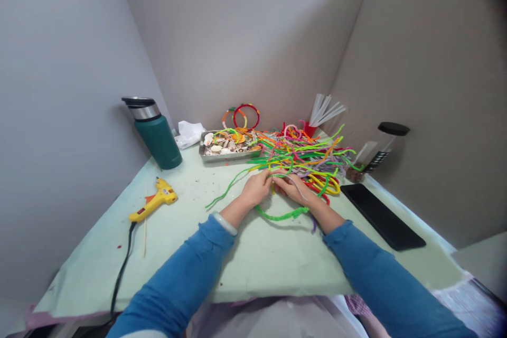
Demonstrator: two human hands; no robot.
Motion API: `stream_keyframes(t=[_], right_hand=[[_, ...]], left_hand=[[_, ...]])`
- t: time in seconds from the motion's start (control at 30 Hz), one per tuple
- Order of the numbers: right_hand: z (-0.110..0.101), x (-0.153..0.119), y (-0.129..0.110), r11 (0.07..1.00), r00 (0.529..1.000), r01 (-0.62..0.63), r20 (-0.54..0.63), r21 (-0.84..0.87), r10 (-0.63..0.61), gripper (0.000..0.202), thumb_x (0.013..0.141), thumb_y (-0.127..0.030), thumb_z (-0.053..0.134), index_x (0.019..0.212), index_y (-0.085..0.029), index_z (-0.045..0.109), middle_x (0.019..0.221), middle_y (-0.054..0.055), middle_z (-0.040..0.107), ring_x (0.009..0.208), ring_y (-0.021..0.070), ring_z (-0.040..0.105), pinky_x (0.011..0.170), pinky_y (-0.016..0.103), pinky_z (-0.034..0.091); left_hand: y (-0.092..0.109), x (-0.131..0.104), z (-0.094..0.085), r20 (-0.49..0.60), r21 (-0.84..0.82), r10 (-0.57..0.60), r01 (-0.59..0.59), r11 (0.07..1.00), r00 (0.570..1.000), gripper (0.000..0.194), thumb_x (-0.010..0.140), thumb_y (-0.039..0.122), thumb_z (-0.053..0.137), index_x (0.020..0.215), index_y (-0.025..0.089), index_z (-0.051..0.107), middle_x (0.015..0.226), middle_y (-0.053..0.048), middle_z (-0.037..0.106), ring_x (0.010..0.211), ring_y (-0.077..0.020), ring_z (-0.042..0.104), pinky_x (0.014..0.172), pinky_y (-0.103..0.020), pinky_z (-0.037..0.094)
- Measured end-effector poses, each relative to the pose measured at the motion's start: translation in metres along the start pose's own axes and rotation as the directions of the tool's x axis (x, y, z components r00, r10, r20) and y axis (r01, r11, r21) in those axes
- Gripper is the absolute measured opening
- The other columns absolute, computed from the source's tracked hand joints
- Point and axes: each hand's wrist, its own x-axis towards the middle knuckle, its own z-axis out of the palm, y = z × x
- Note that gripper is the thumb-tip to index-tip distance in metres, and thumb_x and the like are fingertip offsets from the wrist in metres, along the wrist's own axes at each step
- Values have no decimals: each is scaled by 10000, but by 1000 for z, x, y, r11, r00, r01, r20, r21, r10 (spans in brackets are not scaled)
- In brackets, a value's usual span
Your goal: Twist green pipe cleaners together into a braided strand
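Observation:
My left hand (256,188) and my right hand (291,188) meet near the middle of the table, fingers pinched close together on a ring of pipe cleaners. The ring's green fuzzy part (282,217) curves below the hands toward my right wrist. A short yellow piece shows between the fingertips, and a thin pale strand arches over my right hand. Just beyond the hands lies a heap of colourful pipe cleaners (312,153). A purple end (314,224) pokes out beside my right wrist.
Yellow glue gun (156,202) with a black cord and green bottle (159,140) stand left. A metal tray (232,157) of shells, two wrapped rings (246,115) and a red cup of white sticks (310,129) are behind. On the right are a black phone-like slab (382,216) and a black-lidded container (382,149).

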Motion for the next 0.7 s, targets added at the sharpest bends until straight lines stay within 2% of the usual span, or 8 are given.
stream_keyframes(t=[0.23,0.33,0.7], right_hand=[[1,0,0,999,999,-49,-13,-6,49,439,845,-470,364,558,-164,495,490,-8,462,482,114,430,517,254,351],[1,0,-1,998,998,-58,-2,2,58,445,841,-478,363,560,-162,503,479,-12,453,470,110,425,503,249,343],[1,2,4,1000,1000,-28,-1,-5,28,424,851,-454,361,581,-159,503,497,-15,460,480,105,433,507,243,341]], left_hand=[[1,2,1,4,-66,-58,58,996,998,193,850,276,335,874,182,502,845,-46,600,771,-149,526,689,-251,376],[1,2,1,0,-93,-43,43,995,999,188,849,260,332,863,182,503,843,-40,596,768,-143,521,697,-249,376],[5,1,-5,1,-128,-64,64,990,998,193,829,231,347,715,177,493,669,-5,548,628,-124,462,595,-234,322]])
